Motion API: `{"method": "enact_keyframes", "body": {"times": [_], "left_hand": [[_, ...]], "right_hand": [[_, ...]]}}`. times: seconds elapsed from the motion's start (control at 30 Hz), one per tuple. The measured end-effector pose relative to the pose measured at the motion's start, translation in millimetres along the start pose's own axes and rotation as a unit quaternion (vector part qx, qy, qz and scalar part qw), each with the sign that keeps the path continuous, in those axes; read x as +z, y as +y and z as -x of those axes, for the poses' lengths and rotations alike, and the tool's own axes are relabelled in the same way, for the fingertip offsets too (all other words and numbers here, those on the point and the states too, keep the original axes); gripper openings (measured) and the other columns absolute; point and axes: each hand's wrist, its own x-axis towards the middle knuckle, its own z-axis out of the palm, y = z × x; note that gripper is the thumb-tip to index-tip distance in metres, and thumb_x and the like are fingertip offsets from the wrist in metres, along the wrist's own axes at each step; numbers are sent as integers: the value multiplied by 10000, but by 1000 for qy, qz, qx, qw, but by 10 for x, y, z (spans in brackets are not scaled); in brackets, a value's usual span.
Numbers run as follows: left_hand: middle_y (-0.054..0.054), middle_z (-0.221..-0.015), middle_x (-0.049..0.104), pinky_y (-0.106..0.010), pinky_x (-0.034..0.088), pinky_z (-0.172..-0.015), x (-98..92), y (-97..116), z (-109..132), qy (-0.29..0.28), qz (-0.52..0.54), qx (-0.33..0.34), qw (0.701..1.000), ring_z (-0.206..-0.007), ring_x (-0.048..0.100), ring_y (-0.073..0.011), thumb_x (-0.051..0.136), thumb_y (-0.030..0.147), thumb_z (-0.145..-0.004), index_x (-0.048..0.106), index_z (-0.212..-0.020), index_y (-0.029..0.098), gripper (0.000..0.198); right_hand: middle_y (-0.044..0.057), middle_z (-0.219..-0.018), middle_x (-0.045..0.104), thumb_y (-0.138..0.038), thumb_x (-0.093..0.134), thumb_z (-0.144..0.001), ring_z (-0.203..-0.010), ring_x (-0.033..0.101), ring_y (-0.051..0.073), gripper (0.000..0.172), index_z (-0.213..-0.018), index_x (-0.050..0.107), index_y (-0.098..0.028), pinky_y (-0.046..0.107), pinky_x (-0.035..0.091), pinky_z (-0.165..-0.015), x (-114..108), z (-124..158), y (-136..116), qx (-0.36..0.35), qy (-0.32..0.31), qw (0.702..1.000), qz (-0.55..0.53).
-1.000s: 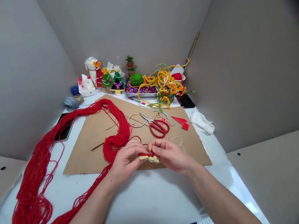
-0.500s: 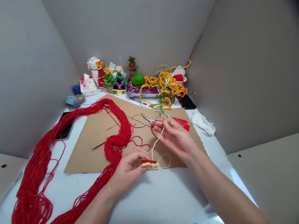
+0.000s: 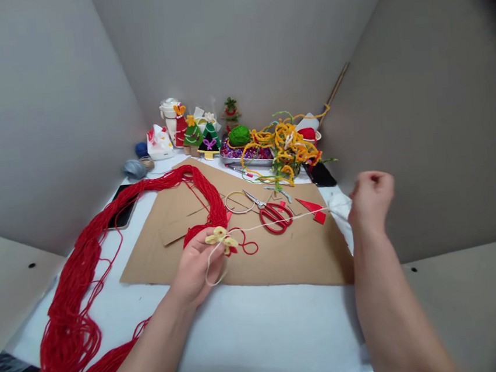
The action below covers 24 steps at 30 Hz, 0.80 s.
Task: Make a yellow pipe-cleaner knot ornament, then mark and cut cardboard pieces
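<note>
Big hank of red yarn (image 3: 68, 326) sprawls off to the left, partly over the cardboard sheet (image 3: 255, 261). My left hand (image 3: 192, 267) is curled around a little yellow fuzzy bow (image 3: 222, 241), with bits of red at its base, held just above the cardboard. A white string (image 3: 284, 221) loops below it, then runs right, over the red-handled scissors (image 3: 275, 217), into my clenched right hand (image 3: 371, 197), out past the cardboard's edge.

A small yellow-and-red craft piece (image 3: 221, 240) is held in the left hand (image 3: 190, 270); thin white string (image 3: 252, 229) is stretched to the closed right hand (image 3: 371, 198).
</note>
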Motion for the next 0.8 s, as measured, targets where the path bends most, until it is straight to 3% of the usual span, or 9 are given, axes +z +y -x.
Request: {"method": "enact_keyframes", "body": {"times": [0.07,0.1,0.17,0.23,0.33,0.47,0.53,0.67,0.8], "left_hand": [[-24,-842,670,-200,452,-719,54,-52,-30,18,5,-28,999,-759,602,-97,762,192,-678,662,-866,170,215],[-28,-870,676,-209,458,-739,83,-84,-42,17,8,-39,999,-779,612,-103,757,186,-684,656,-877,172,218],[-33,-903,676,-238,468,-777,130,-140,-59,4,12,-55,998,-817,628,-121,730,185,-717,637,-888,176,194],[-34,-918,674,-263,477,-790,150,-177,-70,-5,12,-64,998,-837,638,-135,699,181,-751,619,-905,179,174],[-35,-924,676,-265,485,-784,131,-209,-91,-11,7,-67,998,-835,640,-133,683,171,-764,602,-928,178,182],[-34,-954,676,-254,471,-812,86,-257,-112,-6,-23,-55,998,-847,628,-118,691,164,-753,597,-897,170,172],[-30,-946,676,-263,463,-825,72,-278,-112,-7,-48,-49,998,-845,627,-123,697,177,-748,599,-879,168,164],[-22,-909,677,-271,451,-813,41,-287,-108,-9,-102,-31,994,-825,628,-131,696,200,-750,601,-879,176,161],[-32,-924,685,-261,448,-783,6,-286,-125,18,-137,3,990,-816,630,-139,704,227,-739,612,-879,183,173]], "right_hand": [[-83,-560,390,-242,658,-699,-476,334,84,200,-848,529,-209,230,277,-472,65,279,-63,2,-59,998,12],[-72,-546,436,-253,715,-649,-480,377,91,221,-820,587,-197,233,300,-473,111,449,-108,16,-142,990,18],[-20,-672,565,-329,675,-727,-599,497,121,201,-883,645,-204,242,375,-549,205,785,-214,57,-416,907,17],[7,-789,616,-365,633,-781,-677,534,131,232,-958,659,-217,245,399,-595,271,1043,-317,83,-529,845,2],[8,-812,617,-375,605,-812,-708,537,131,266,-1020,650,-216,245,403,-631,306,1220,-398,112,-561,819,-34],[-69,-563,379,-378,650,-773,-514,322,86,265,-974,663,-206,219,253,-490,308,1232,-371,87,-537,839,21],[-78,-547,284,-379,646,-768,-506,243,82,237,-902,661,-184,224,193,-477,307,1225,-347,70,-518,851,42],[-68,-565,326,-350,602,-787,-528,258,85,174,-778,592,-176,224,193,-490,285,1203,-347,82,-516,851,44],[-55,-606,402,-310,582,-787,-546,297,87,138,-735,548,-186,221,218,-504,233,1196,-400,129,-559,818,41]]}}
